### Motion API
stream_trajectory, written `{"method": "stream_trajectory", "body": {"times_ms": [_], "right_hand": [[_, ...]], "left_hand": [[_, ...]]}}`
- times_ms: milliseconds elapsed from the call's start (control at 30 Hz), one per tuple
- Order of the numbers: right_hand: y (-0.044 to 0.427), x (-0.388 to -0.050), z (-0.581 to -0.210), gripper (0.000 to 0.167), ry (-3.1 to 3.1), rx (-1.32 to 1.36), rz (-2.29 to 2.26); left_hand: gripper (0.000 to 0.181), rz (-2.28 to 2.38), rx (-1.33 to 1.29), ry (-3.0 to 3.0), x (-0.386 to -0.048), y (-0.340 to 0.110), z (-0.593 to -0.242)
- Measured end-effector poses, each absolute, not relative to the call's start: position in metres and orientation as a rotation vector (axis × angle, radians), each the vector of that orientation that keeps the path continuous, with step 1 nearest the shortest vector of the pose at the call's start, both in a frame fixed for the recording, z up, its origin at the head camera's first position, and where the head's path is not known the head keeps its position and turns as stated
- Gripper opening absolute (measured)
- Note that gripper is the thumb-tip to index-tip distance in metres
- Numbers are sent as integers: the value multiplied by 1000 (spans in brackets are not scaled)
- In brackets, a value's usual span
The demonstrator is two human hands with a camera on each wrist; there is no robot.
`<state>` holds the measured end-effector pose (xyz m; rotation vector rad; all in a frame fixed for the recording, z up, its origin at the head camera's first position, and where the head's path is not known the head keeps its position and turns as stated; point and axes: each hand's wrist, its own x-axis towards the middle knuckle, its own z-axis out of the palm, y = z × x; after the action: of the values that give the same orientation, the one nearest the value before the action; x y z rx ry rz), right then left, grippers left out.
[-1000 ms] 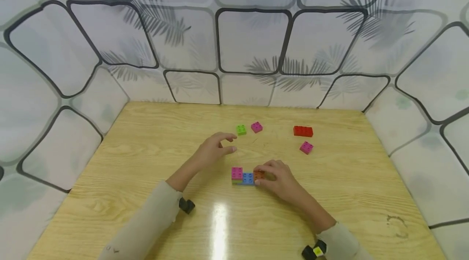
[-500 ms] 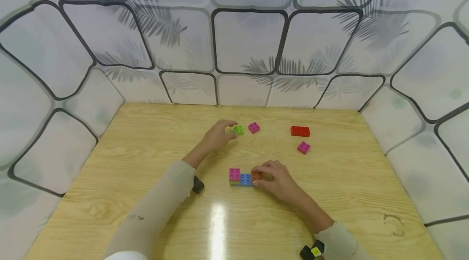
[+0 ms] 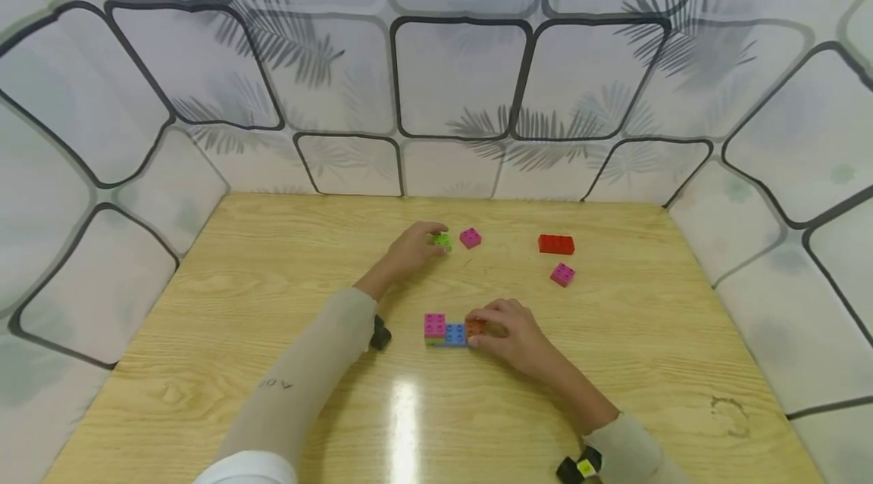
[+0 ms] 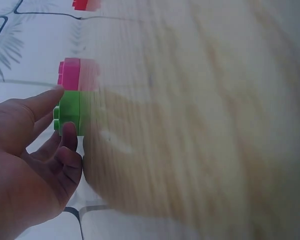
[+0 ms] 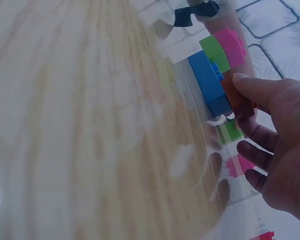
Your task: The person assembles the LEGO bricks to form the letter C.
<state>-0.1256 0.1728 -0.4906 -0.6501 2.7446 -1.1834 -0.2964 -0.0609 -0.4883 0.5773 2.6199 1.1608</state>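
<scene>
My left hand (image 3: 409,248) reaches to the back of the table, its thumb and fingers around a lime-green toy brick (image 4: 70,112) that still sits on the wood. A pink brick (image 3: 470,238) lies just right of it. Nearer to me, my right hand (image 3: 514,332) pinches an orange brick (image 5: 236,95) on the right end of a blue brick (image 3: 455,335). On the blue brick's left end sits a green brick (image 5: 215,52), topped by a pink one (image 3: 434,325). My right fingers partly hide the orange brick in the head view.
Farther right on the wooden table (image 3: 648,332) lie a long red brick (image 3: 555,245) and another pink brick (image 3: 562,274). A patterned white backdrop (image 3: 464,82) encloses the table at the back and sides.
My left hand has moved forward and right, from beside the green brick to around it. My right hand has stayed on the orange brick. The head view has shifted slightly.
</scene>
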Motion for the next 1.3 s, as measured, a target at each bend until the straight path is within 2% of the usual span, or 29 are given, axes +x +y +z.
{"method": "stream_trajectory", "body": {"times_ms": [633, 1300], "right_hand": [[172, -126, -489, 32, 2741, -654, -1194], [172, -124, -486, 34, 2738, -663, -1197]], "left_hand": [[44, 1142, 544, 2603, -289, -66, -484], [43, 1285, 679, 2545, -230, -90, -447]]}}
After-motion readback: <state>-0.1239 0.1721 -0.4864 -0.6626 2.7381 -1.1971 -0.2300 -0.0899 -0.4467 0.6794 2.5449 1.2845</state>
